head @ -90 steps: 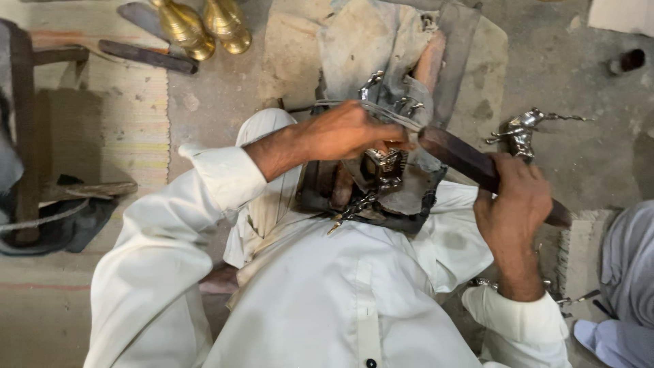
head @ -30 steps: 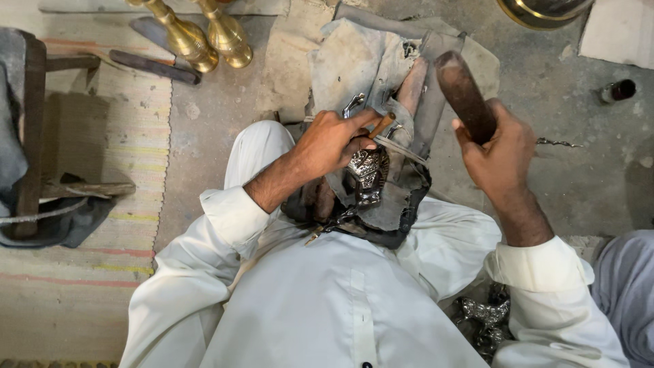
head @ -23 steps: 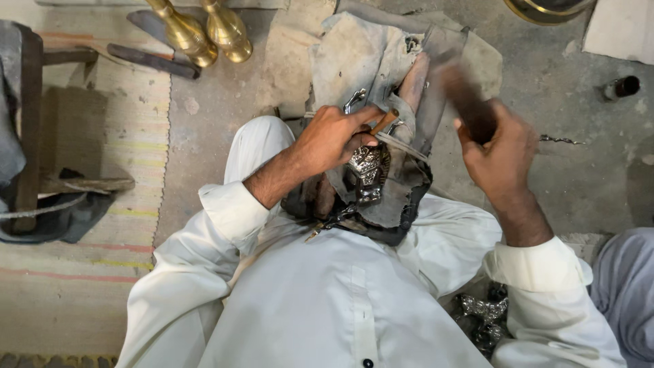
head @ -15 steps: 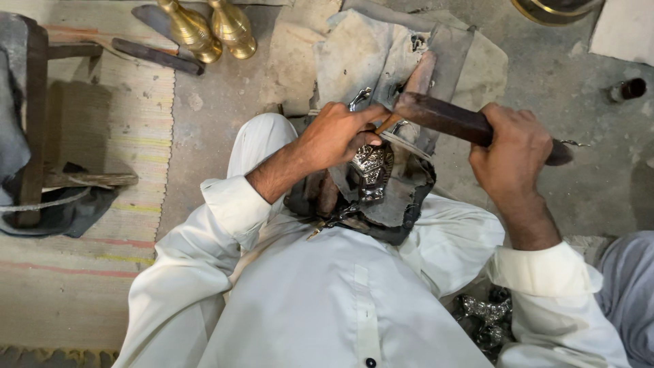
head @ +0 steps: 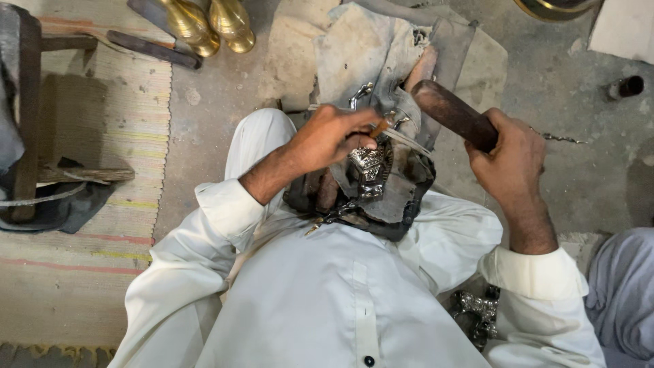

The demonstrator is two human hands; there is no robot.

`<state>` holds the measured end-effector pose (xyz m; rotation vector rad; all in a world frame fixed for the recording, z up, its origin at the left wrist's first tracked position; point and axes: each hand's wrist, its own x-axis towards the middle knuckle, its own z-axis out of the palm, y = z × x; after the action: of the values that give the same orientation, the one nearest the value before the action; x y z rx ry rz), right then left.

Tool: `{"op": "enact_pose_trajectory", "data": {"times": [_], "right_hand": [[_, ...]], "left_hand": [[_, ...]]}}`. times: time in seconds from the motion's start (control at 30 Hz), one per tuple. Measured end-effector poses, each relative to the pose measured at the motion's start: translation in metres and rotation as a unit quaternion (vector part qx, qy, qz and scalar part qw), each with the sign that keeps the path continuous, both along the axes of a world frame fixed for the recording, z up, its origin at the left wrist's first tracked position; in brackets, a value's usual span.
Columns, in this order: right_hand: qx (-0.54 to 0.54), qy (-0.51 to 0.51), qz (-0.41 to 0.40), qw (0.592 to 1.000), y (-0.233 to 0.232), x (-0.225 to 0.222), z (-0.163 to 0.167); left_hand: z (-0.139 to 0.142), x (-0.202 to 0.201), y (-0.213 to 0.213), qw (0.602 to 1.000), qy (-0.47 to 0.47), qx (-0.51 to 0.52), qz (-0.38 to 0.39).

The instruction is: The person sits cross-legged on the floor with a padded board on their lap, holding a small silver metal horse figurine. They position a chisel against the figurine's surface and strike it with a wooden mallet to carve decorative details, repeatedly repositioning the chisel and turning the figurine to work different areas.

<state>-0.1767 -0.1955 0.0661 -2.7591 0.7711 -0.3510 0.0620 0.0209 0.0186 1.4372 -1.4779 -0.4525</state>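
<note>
The left hand (head: 334, 140) is closed around a thin chisel (head: 379, 127), its tip set against the small silver ornament (head: 368, 163) that sits in the person's lap on a dark, worn cloth (head: 402, 197). The right hand (head: 511, 160) grips the brown wooden mallet (head: 453, 114) by its shaft. Half a second ago the mallet lay nearly level, its head down by the chisel; now it is lifted and drawn back to the right of the ornament, well apart from the chisel. That looks like the recoil between blows, so the hammering seems to be mid-rhythm, while the left hand has kept the chisel in much the same spot on the ornament. Beyond the ornament a grey rag (head: 368, 54) lies over the floor; far to its upper left stand two brass vases (head: 208, 24). Below and right of the ornament, by the right sleeve, lies another silver piece (head: 477, 313).
</note>
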Motion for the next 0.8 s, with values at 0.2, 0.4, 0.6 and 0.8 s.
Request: {"op": "enact_pose_trajectory", "data": {"times": [0.2,0.4,0.6,0.8], "right_hand": [[0.159,-0.191,-0.039,0.968,0.009,0.003,-0.015],[-0.09,-0.07,0.029,0.993,0.005,-0.006,-0.005],[-0.064,-0.054,0.032,0.996,0.014,0.001,0.012],[0.072,-0.116,-0.026,0.99,0.019,-0.001,0.018]], "left_hand": [[-0.003,-0.002,-0.003,0.998,-0.062,0.014,0.007],[-0.004,-0.003,-0.007,0.996,-0.076,0.047,0.005],[-0.006,-0.002,-0.008,0.996,-0.078,0.034,0.001],[-0.003,-0.001,-0.009,0.996,-0.084,0.025,-0.005]]}}
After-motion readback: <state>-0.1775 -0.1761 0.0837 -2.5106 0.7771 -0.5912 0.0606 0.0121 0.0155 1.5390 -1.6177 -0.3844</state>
